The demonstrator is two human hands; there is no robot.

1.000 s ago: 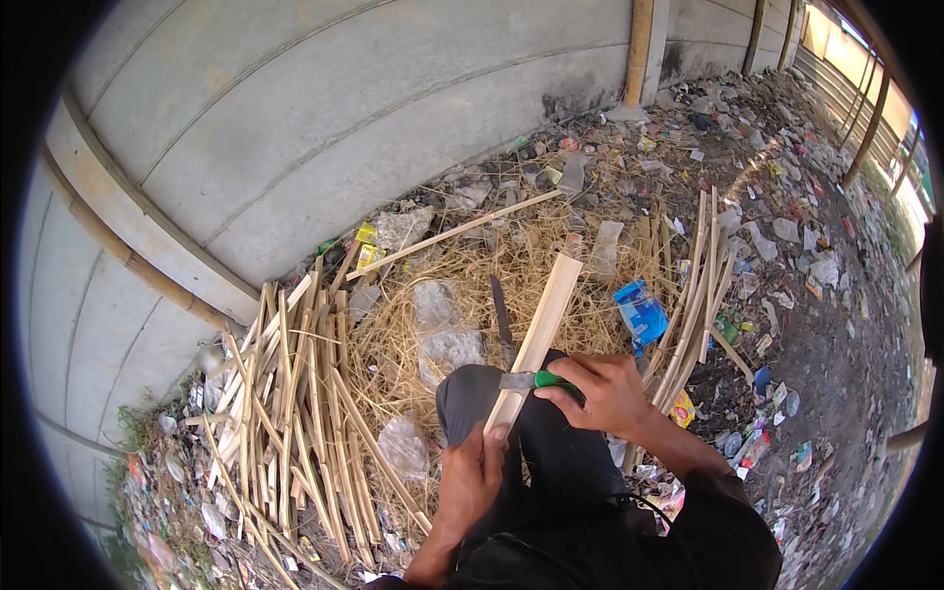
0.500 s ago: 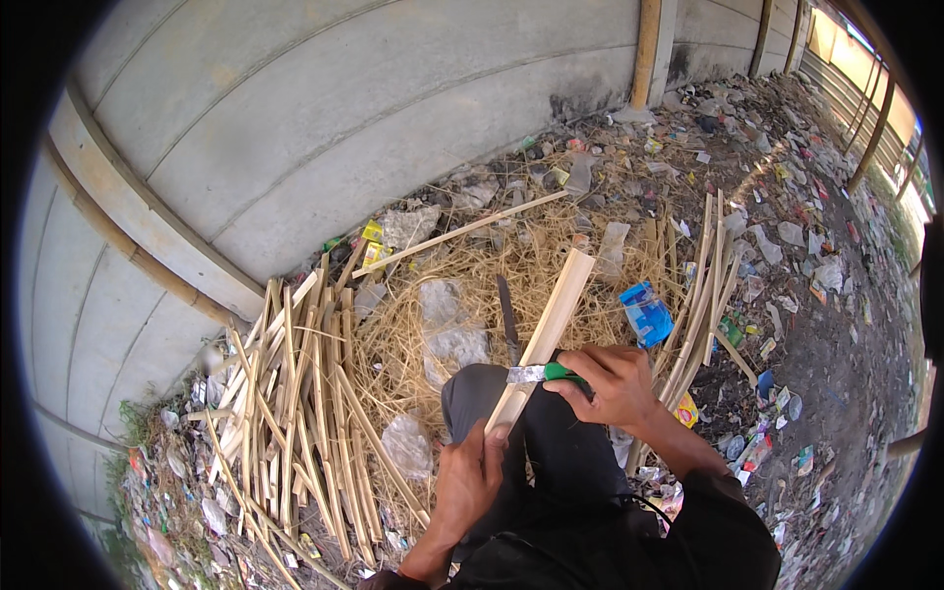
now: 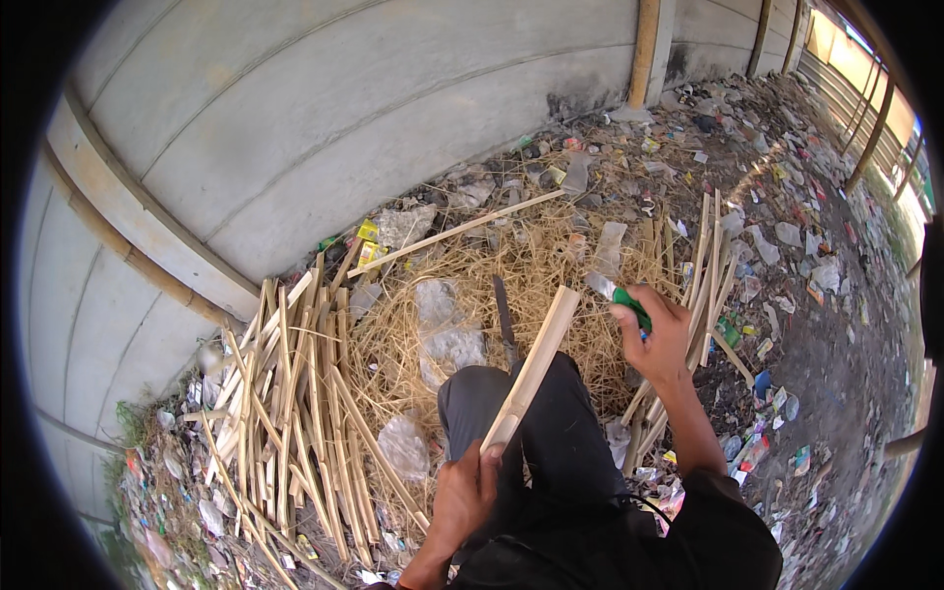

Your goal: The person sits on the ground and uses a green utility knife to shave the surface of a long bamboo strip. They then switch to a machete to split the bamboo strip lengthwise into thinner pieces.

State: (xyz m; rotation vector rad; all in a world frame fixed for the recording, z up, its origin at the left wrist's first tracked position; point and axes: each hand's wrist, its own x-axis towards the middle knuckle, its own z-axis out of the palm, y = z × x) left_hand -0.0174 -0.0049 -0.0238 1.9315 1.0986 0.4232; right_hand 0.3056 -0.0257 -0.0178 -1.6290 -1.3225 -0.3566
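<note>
My left hand (image 3: 465,495) is closed round the lower end of a split bamboo strip (image 3: 536,369), which slants up and right across my legs. Closed on a green-handled knife (image 3: 629,302), my right hand (image 3: 657,337) is beyond and right of the strip's upper end. The short blade points up and left, apart from the bamboo. A second, long dark blade (image 3: 504,313) stands just past my knees among the shavings, its lower end hidden behind my leg.
Many bamboo strips (image 3: 285,413) lie piled on the left, and longer ones (image 3: 705,285) on the right. Pale shavings (image 3: 393,339) cover the ground before me. Beyond them runs a grey concrete wall (image 3: 374,108). Plastic litter is scattered about, including clear sheets (image 3: 447,329).
My right hand has carried the knife off the bamboo strip, up and to the right. The strip's upper end has dipped slightly; my left hand keeps its hold.
</note>
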